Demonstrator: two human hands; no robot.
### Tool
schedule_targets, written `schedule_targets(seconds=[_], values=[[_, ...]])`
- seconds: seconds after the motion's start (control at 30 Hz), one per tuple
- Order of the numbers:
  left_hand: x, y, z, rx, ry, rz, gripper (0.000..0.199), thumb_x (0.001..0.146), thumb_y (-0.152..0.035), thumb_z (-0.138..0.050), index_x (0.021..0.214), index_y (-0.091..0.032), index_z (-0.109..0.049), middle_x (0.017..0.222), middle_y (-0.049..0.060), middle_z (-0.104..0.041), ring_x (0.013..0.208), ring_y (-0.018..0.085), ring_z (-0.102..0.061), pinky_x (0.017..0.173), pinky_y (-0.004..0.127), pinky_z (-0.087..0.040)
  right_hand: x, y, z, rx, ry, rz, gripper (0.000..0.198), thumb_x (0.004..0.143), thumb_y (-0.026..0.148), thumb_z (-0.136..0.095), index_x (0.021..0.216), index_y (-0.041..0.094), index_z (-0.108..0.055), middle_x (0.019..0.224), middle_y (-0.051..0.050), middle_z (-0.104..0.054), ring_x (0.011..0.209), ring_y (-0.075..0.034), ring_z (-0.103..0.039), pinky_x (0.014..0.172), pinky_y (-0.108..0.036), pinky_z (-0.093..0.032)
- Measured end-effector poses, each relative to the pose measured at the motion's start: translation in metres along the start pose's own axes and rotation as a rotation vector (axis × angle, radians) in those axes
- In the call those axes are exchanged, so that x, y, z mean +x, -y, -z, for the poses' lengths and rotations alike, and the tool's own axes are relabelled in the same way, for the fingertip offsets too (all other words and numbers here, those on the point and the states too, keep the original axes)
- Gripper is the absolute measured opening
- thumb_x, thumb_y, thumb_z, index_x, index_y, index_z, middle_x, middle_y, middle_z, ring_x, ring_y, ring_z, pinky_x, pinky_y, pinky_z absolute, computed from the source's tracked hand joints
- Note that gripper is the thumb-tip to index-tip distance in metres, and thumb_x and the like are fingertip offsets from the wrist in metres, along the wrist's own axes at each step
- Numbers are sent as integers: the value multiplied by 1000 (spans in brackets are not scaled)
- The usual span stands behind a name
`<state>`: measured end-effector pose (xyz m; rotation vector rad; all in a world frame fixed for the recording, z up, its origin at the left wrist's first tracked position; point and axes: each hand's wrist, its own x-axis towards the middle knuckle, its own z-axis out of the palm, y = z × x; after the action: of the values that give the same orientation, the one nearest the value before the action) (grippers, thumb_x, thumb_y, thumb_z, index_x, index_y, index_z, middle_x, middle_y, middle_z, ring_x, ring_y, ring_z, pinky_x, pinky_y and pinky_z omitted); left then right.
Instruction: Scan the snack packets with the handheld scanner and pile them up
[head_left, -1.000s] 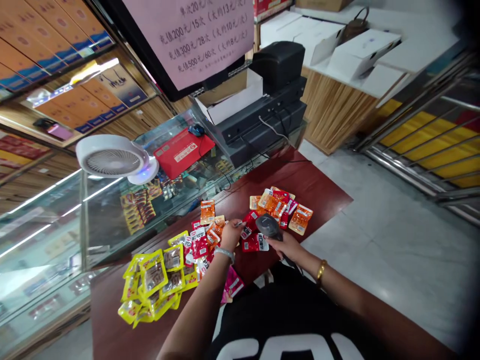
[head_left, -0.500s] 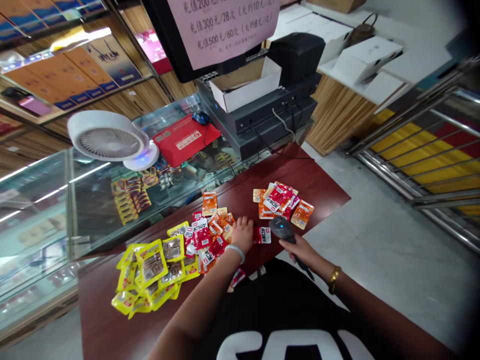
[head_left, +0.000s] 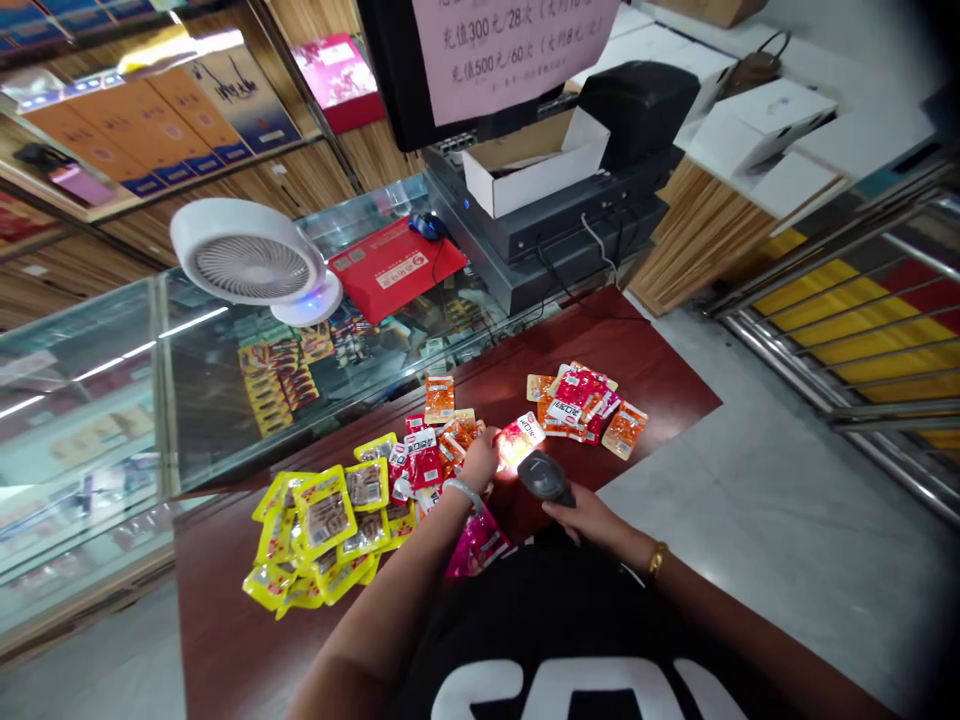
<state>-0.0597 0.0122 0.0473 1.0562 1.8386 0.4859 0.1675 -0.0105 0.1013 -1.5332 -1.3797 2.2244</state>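
My left hand (head_left: pixel 480 462) pinches the edge of a red-and-white snack packet (head_left: pixel 520 440), which glows in bright light. In my right hand (head_left: pixel 591 520) is a dark barcode scanner (head_left: pixel 546 477), its head close to that packet. Red and orange snack packets (head_left: pixel 424 457) lie in a heap left of my left hand, partly hidden by it. Beyond them is a pile of yellow-edged packets (head_left: pixel 326 508). A magenta packet (head_left: pixel 480 542) sits by my left forearm, against my torso. Another group of red and orange packets (head_left: pixel 576 392) rests farther right.
The dark red tabletop (head_left: pixel 225 650) adjoins a glass display counter (head_left: pixel 202 400). On the counter are a white fan (head_left: pixel 251 255), a red mat (head_left: pixel 394 275) and a grey till base (head_left: pixel 555 235) with an open white box (head_left: pixel 502 190). Metal railing (head_left: pixel 795 350) stands to the right.
My left hand has lifted a red packet off the table, tilting it toward the scanner. The scanner has shifted left, closer to it, and bright light now falls on the packet. The view has shifted slightly.
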Motion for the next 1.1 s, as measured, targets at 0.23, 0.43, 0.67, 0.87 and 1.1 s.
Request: schedule_targets(seconds=[0.23,0.43,0.67,0.87,1.1], values=[[17,-16,-18,-325,32,-174,27,88,-24,-55,112,-16,-65,110,11,-69,98,19,-64,89,32,-49,6,-8,-3,-33,-29,21,40,80,52,-65,98,18,-52,44,10,-49,32,-8,-40,35,-19,-30],[0,12,46,257,-275,-142,30,86,-28,-58,113,-18,-64,114,12,-66,110,24,-58,101,37,-41,14,-4,-5,-56,-48,-14,39,79,53,-65,93,21,-49,39,11,-47,31,-10,-41,34,-20,-30],[41,31,113,623,-465,249,53,80,-48,-61,117,-10,-59,123,23,-58,118,39,-49,94,49,-40,34,19,-32,-44,-12,33,38,77,52,-66,89,21,-48,38,10,-48,30,-9,-40,36,-20,-30],[58,33,112,612,-340,175,38,81,-41,-62,108,-14,-61,110,19,-66,112,34,-57,92,43,-39,51,42,-53,-26,-2,41,39,74,50,-68,91,21,-48,36,11,-47,31,-10,-41,37,-21,-31],[44,14,107,249,-381,85,29,87,-43,-57,107,-22,-60,91,6,-72,88,22,-67,76,29,-42,59,70,-59,-16,23,89,36,76,47,-70,91,20,-51,41,10,-51,34,-9,-43,37,-19,-31]])
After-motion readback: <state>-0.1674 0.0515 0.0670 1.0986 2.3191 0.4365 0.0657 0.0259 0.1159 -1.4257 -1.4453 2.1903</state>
